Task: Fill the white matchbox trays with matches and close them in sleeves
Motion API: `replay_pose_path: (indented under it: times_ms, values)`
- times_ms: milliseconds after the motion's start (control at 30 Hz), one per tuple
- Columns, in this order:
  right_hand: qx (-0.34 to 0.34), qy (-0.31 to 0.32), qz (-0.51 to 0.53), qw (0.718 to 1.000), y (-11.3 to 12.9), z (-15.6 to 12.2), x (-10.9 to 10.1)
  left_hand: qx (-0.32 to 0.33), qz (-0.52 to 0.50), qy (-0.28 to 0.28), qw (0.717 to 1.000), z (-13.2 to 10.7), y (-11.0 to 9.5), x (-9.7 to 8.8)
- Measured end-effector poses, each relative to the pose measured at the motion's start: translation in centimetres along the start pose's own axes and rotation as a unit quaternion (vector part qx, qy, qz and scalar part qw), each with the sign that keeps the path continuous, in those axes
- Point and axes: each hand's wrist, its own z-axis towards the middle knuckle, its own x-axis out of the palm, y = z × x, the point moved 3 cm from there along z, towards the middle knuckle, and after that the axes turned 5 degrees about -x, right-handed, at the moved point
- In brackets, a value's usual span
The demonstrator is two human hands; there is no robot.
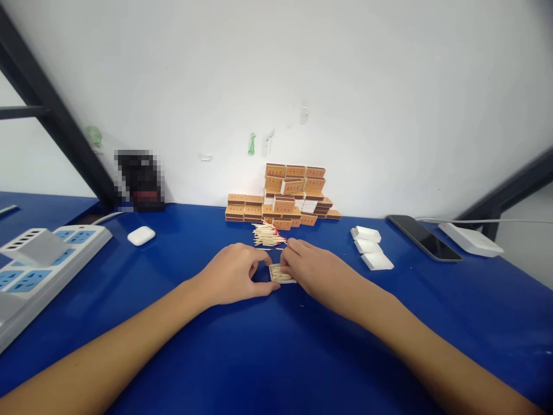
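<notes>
A small white matchbox tray (295, 281) filled with matches (280, 273) lies on the blue table between my hands. My left hand (235, 274) steadies its left end, with the thumb at the near corner and curled fingers at the far one. Over the tray's right part, my right hand (313, 268) has its fingers bent together and pressed onto the matches; the fingertips are partly hidden. Just beyond the tray is a loose pile of red-tipped matches (266, 234), with a few stray ones in front of it.
Orange matchboxes (283, 206) are stacked against the wall. On the right lie several white trays (369, 248), a phone (425, 237) and a white device (470, 239) with a cable. A power strip (86, 248) and a white earphone case (141, 236) sit left.
</notes>
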Motion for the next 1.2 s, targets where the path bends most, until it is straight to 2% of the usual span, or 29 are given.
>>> replay_pose_path:
  times_ms: [233,433,767,867,1200]
  values:
    - [0.0,-0.028,0.059,0.998,-0.8,-0.4,-1.0,-0.005,0.002,0.0,1.0,-0.1,-0.2,0.0]
    - [0.026,-0.031,0.096,0.995,-1.4,-0.5,-0.7,0.002,-0.004,0.003,1.0,0.0,-0.1,0.0]
    - [0.059,-0.005,0.131,0.99,-2.9,-1.4,-1.1,-0.015,0.006,0.005,1.0,-0.1,-0.2,-0.1]
    - [0.067,0.011,0.151,0.986,-3.0,-1.3,-1.1,-0.013,0.005,0.004,1.0,0.0,-0.1,-0.1]
    - [0.048,0.001,0.18,0.982,-2.5,-1.4,-1.1,-0.008,0.002,0.002,1.0,0.0,-0.1,-0.1]
